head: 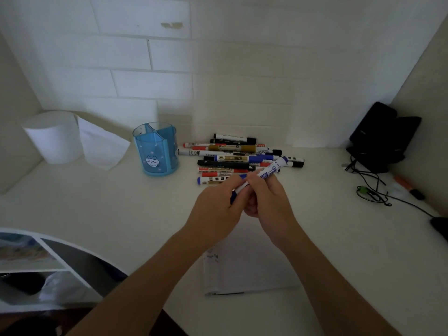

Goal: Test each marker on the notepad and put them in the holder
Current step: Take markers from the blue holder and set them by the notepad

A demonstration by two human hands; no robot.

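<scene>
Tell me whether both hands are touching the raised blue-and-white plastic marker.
Touching. The head view shows the left hand and the right hand both curled round the blue-and-white plastic marker.

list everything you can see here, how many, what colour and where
desk: one, white, under everything
holder: one, translucent blue, left of the marker pile
marker pile: a dozen or so, red, blue, black, gold, back centre
held marker: one, white and blue, above the pile's near edge
notepad: one, white, near centre
paper roll: one, white, far left
paper bag: one, white, between roll and holder
black device: one, right corner
cables: several, black, right
orange pen: one, by the cables
shelf: one, white, lower left
left hand: grips the held marker's near end
right hand: grips its barrel
</scene>
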